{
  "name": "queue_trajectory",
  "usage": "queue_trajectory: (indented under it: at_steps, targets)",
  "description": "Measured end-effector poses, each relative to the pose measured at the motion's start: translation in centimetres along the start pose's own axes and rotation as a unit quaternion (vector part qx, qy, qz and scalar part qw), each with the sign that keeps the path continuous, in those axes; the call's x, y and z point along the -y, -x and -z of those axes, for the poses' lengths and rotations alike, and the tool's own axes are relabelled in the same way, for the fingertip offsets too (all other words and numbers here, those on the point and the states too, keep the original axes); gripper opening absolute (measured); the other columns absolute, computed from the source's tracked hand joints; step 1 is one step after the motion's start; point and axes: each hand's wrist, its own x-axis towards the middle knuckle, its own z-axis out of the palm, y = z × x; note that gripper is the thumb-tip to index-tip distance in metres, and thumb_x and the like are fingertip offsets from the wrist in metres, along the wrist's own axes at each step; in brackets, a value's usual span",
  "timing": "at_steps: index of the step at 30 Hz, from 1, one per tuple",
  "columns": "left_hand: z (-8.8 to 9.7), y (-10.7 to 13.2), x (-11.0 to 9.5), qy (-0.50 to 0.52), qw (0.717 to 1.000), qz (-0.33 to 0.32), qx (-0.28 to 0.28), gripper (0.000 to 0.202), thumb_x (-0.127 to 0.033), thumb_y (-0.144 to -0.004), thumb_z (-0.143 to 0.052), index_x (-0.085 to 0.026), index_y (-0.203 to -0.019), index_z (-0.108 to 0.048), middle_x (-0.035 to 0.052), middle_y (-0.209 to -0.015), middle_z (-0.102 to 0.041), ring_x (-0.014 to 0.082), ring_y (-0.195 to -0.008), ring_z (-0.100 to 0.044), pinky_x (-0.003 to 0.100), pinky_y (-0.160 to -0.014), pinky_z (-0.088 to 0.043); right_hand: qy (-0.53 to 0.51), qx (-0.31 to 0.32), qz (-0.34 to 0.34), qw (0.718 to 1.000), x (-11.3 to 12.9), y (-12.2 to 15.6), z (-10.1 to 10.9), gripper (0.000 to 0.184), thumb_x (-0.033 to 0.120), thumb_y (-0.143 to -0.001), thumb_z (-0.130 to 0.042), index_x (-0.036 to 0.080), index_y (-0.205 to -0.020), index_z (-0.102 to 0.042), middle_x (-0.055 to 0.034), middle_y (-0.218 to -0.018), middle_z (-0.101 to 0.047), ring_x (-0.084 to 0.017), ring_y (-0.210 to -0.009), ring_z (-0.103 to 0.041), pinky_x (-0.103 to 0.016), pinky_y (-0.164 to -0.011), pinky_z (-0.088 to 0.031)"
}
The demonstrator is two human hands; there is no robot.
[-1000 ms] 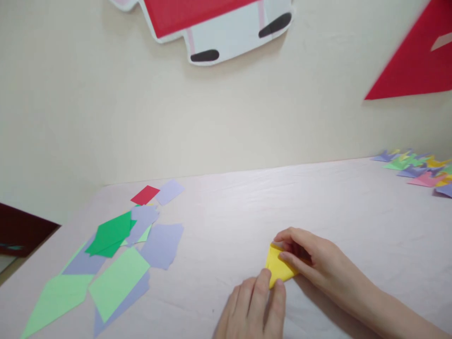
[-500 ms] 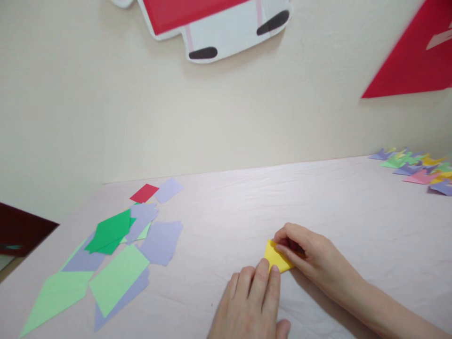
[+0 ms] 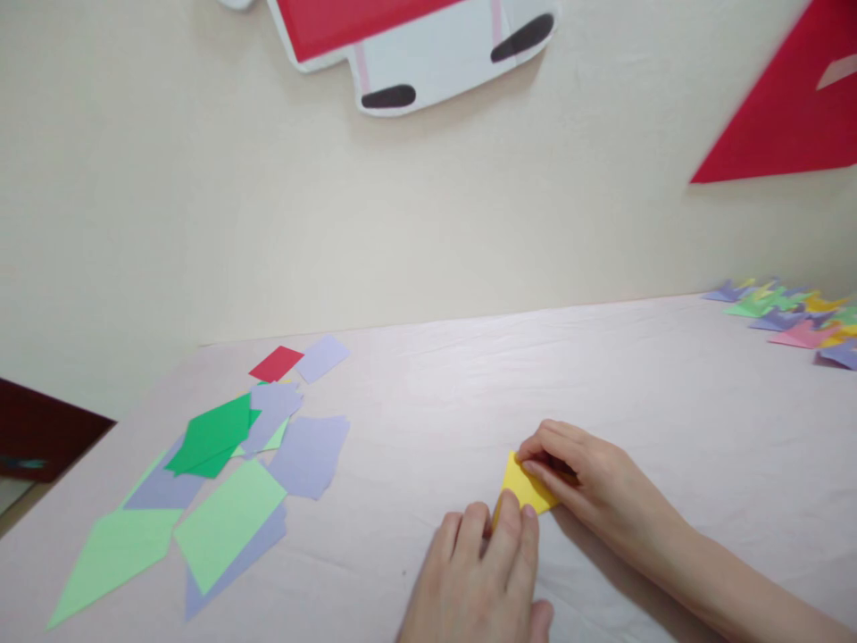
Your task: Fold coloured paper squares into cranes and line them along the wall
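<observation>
A small piece of folded yellow paper (image 3: 527, 489) lies on the pale cloth in front of me. My left hand (image 3: 478, 567) comes in from below, fingers spread, with the fingertips resting on the paper's near left edge. From the right, my right hand (image 3: 589, 482) pinches the paper's upper right edge between thumb and fingers. The part of the paper beneath both hands is hidden.
At the left lie loose sheets of paper: light green (image 3: 231, 527), dark green (image 3: 214, 438), lavender (image 3: 312, 455) and red (image 3: 277, 363). Several folded paper pieces (image 3: 803, 333) stand in a cluster by the wall at far right. A red and white cutout (image 3: 435, 62) hangs on the wall.
The fingers of my left hand have shifted slightly to the right along the yellow paper's edge. My right hand keeps its pinch. The whole view has moved a little.
</observation>
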Motion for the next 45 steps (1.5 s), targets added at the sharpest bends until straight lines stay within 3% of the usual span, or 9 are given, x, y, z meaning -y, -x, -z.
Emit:
queue_trajectory:
  at_steps: [7,13,19,25,31,38,43,45]
  targets:
    - [0.5,-0.5,-0.3,-0.008,1.000,0.004,0.011,0.051,-0.047,-0.089,-0.055,-0.015,-0.130,-0.056,0.0071,-0.127,-0.062,0.0240,-0.094,-0.052,0.036,-0.075,-0.047,0.018,-0.012,0.005,1.000,-0.3,0.0,-0.2,0.017,0.017,-0.091,-0.048,0.021,-0.084,-0.063,-0.0041,-0.084,-0.066,-0.018,-0.079,-0.063,-0.030,-0.070,-0.049]
    - [1.2,-1.5,-0.4,-0.014,0.999,-0.002,-0.030,0.041,-0.043,-0.086,-0.057,-0.015,-0.115,-0.065,0.0053,-0.115,-0.067,0.0224,-0.088,-0.054,0.035,-0.072,-0.046,0.021,-0.010,0.011,1.000,0.7,0.7,0.2,0.012,0.014,-0.086,-0.053,0.020,-0.091,-0.062,-0.0062,-0.093,-0.064,-0.022,-0.089,-0.060,-0.035,-0.078,-0.050]
    - [1.5,-1.8,-0.9,-0.029,0.998,-0.001,-0.061,0.037,-0.035,-0.085,-0.055,-0.015,-0.114,-0.065,0.0051,-0.111,-0.069,0.0245,-0.095,-0.057,0.037,-0.082,-0.045,0.009,-0.014,0.017,1.000,1.3,1.9,0.6,0.032,0.007,-0.074,-0.057,0.020,-0.103,-0.062,-0.0070,-0.105,-0.060,-0.025,-0.101,-0.053,-0.041,-0.089,-0.044]
    - [1.7,-1.5,-1.2,-0.029,0.999,0.011,-0.038,0.032,-0.032,-0.085,-0.056,-0.016,-0.112,-0.065,0.0047,-0.116,-0.068,0.0262,-0.102,-0.058,0.042,-0.093,-0.042,0.000,-0.020,0.003,1.000,0.6,2.0,0.6,0.037,0.004,-0.071,-0.057,0.020,-0.104,-0.064,-0.0064,-0.105,-0.057,-0.025,-0.101,-0.049,-0.043,-0.092,-0.040]
    - [2.1,-0.1,-1.1,-0.044,0.997,0.054,-0.028,0.022,-0.029,-0.086,-0.057,-0.017,-0.103,-0.065,0.0066,-0.114,-0.068,0.0264,-0.106,-0.058,0.043,-0.095,-0.041,-0.020,0.002,0.019,1.000,-0.5,2.4,1.6,0.045,-0.002,-0.071,-0.049,0.022,-0.106,-0.065,-0.0062,-0.107,-0.056,-0.024,-0.102,-0.049,-0.041,-0.092,-0.042]
    - [3.0,2.3,-0.6,-0.080,0.993,0.085,-0.024,0.021,-0.022,-0.087,-0.054,-0.016,-0.106,-0.062,0.0090,-0.115,-0.065,0.0281,-0.109,-0.056,0.045,-0.094,-0.041,-0.081,0.025,0.039,0.996,-2.3,2.5,2.9,0.055,-0.004,-0.068,-0.041,0.021,-0.112,-0.062,-0.0076,-0.111,-0.058,-0.022,-0.105,-0.052,-0.038,-0.090,-0.046]
    - [4.4,1.0,-0.6,-0.010,0.991,0.135,0.019,0.006,-0.021,-0.086,-0.058,-0.018,-0.090,-0.061,0.0074,-0.108,-0.063,0.0285,-0.106,-0.055,0.048,-0.092,-0.044,-0.152,0.020,0.009,0.988,-2.5,2.7,3.8,0.045,0.004,-0.075,-0.040,0.020,-0.111,-0.063,-0.0074,-0.115,-0.059,-0.020,-0.101,-0.056,-0.040,-0.092,-0.045]
    - [4.2,-0.2,-0.9,0.040,0.987,0.154,0.019,0.016,-0.021,-0.084,-0.064,-0.018,-0.099,-0.061,0.0071,-0.112,-0.062,0.0281,-0.108,-0.054,0.049,-0.093,-0.044,-0.145,0.025,0.003,0.989,-2.0,2.8,3.8,0.040,0.009,-0.079,-0.043,0.020,-0.113,-0.062,-0.0084,-0.118,-0.058,-0.022,-0.107,-0.054,-0.043,-0.098,-0.042]
